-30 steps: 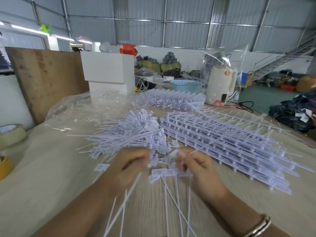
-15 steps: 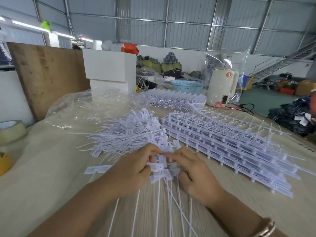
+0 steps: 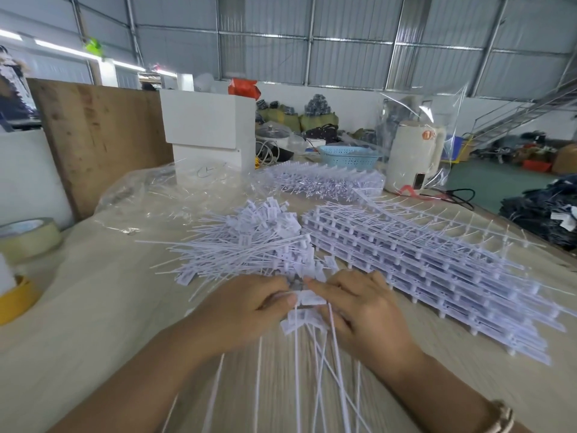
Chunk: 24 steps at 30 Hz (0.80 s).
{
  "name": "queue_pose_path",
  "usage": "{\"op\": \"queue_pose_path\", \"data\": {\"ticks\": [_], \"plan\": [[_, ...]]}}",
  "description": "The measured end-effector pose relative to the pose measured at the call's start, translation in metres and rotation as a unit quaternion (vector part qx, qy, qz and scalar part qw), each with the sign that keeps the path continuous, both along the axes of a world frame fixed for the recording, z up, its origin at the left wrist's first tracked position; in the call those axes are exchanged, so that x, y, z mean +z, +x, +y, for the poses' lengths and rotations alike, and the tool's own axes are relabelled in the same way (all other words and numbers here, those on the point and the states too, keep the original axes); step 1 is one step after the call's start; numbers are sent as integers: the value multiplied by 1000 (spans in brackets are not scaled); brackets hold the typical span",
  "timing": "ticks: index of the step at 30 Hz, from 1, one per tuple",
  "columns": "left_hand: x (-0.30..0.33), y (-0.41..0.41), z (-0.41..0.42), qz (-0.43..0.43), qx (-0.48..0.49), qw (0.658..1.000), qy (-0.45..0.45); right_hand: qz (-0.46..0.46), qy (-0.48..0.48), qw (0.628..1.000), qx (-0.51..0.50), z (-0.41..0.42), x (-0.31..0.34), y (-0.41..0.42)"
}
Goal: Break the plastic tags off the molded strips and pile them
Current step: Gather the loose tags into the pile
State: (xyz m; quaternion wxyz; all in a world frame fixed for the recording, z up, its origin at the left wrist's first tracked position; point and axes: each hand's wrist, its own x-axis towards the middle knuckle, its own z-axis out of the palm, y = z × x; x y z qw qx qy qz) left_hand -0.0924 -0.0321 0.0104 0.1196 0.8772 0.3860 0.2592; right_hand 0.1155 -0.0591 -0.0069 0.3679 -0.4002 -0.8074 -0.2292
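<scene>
Head view: left hand [image 3: 249, 310] and right hand [image 3: 362, 310] low at centre, fingertips meeting over a small cluster of white plastic tags with long thin tails [image 3: 304, 314]; left fingers [image 3: 282, 296] curled and pinching the tag heads, right fingers [image 3: 318, 284] curled in against the same cluster from the other side, clamped on it. Tails fanned out towards the camera between the two forearms, across the pale wood-grain surface [image 3: 468, 370]. Just beyond the hands, a loose pile of separated white tags [image 3: 249, 245], tails pointing left. Right of that pile and touching its edge, a stack of white molded strips with tags attached [image 3: 421, 264], running away to the right. Farther back, another bundle of white strips in clear wrapping [image 3: 321, 179] and a crumpled clear plastic bag [image 3: 162, 195]. On the left edge, a beige tape roll [image 3: 28, 235] and a yellow tape roll [image 3: 15, 301]. Behind, a white box [image 3: 206, 126], a light-blue perforated basket [image 3: 349, 156] and a cream kettle [image 3: 412, 154]. A beaded bracelet [image 3: 502, 423] on the right wrist
</scene>
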Motion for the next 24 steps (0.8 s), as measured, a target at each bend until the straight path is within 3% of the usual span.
{"op": "queue_pose_path", "data": {"ticks": [4, 7, 10, 24], "plan": [[-4, 3, -1, -18, -26, 999, -10, -6, -57, 998, -8, -2, 0, -3], [-2, 3, -2, -47, -59, 997, -24, 75, -148, 984, 62, -3, 0, -1], [0, 5, -4, -38, -82, 996, -6, 180, -228, 944, 154, -1, -1, -3], [11, -6, -8, -98, -163, 975, -115, 219, -266, 900, 266, 0, 0, -9]]}}
